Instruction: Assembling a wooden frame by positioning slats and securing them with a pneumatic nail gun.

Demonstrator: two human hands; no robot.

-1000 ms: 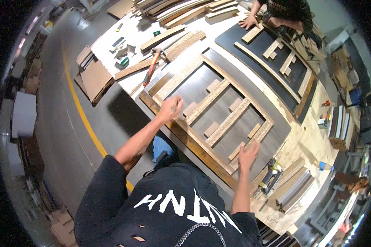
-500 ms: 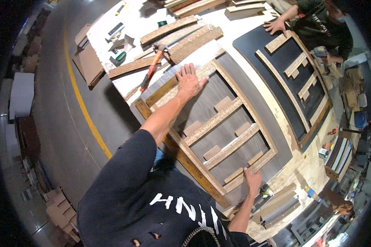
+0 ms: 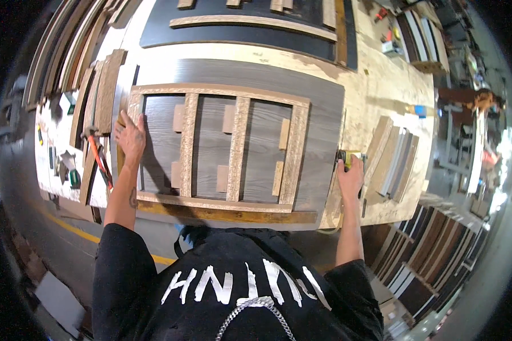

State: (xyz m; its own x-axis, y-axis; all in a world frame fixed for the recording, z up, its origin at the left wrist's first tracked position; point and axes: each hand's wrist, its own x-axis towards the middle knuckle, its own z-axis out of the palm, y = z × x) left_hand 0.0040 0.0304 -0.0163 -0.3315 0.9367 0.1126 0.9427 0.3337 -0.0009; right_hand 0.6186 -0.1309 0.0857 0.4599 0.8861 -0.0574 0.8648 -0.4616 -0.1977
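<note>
A ladder-like frame of particleboard strips [image 3: 240, 150] lies on a grey wood-grain panel [image 3: 323, 142], with small blocks set against its crossbars. My left hand [image 3: 131, 136] rests with its fingers spread on the left end of the frame, beside a brown edge strip. Off the panel's right side, my right hand [image 3: 351, 175] curls around a black and yellow-green tool [image 3: 347, 158]. Most of that tool is hidden under the fingers, and its exact kind cannot be made out.
An orange-handled hammer [image 3: 99, 159] lies left of the panel by particleboard strips [image 3: 105, 94]. Beyond is a second, dark panel [image 3: 256, 42] with strips on it. More strips [image 3: 393, 159] are stacked at the right, near a blue-and-yellow item [image 3: 418, 110]. Pale worktable [image 3: 381, 85] surrounds the panels.
My view has turned to face the panel squarely. My right hand has left the frame's right end and closed on the tool beside the panel. My left hand remains on the frame's left end.
</note>
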